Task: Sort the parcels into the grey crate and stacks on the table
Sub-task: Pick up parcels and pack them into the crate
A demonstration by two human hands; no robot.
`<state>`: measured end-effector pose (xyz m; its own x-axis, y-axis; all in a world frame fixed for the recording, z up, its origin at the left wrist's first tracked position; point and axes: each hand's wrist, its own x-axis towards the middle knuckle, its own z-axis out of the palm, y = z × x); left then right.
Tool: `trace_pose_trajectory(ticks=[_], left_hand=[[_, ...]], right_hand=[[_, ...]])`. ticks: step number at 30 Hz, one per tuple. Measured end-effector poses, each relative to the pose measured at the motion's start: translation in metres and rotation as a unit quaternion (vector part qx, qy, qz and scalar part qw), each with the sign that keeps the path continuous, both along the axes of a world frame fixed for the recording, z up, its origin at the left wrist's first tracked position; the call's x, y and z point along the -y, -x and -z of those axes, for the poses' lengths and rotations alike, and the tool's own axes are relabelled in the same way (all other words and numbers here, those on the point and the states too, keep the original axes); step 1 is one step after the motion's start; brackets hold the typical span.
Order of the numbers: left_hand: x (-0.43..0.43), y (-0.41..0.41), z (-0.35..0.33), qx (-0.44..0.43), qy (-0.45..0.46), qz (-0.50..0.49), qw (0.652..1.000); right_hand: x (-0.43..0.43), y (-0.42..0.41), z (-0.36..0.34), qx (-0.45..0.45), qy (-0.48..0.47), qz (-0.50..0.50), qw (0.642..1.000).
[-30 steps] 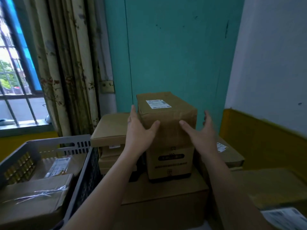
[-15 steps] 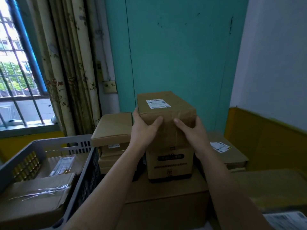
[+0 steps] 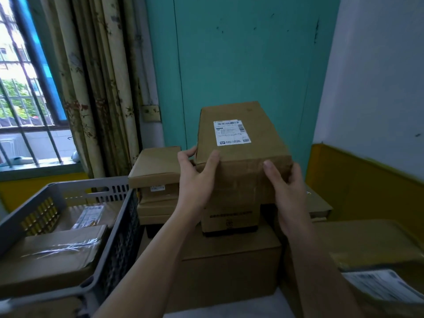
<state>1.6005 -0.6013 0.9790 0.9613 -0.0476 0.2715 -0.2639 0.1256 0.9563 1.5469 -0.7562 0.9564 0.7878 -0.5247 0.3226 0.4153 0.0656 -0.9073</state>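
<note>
head view: grey crate [image 3: 75, 182] sits left with parcels inside; the centre stack [image 3: 229, 267] stands beside it. labelled parcel [image 3: 243, 161] tops that stack, tilted. left hand [image 3: 195, 180] and right hand [image 3: 286, 189] clamp its near corners, fingers curled round. likely the pick-up step; next needs a level lift clear of the stack.

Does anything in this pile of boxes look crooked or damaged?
Mildly. The top parcel, gripped by the left hand and right hand, juts out past the narrower printed box beneath. In the grey crate, the front parcel has wrinkled, loose-looking tape across it.
</note>
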Motion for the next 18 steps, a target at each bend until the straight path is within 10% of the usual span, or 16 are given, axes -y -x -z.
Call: trace_pose_trajectory(ticks=[11,18], left_hand=[[-0.045,0.066,0.044,-0.009,-0.005,0.071,0.997],[-0.091,0.111,0.079,-0.053,-0.009,0.081,0.995]], right_hand=[[-0.025,0.099,0.036,-0.051,-0.116,0.072,0.989],[-0.057,0.144,0.062,-0.142,0.004,0.107,0.984]])
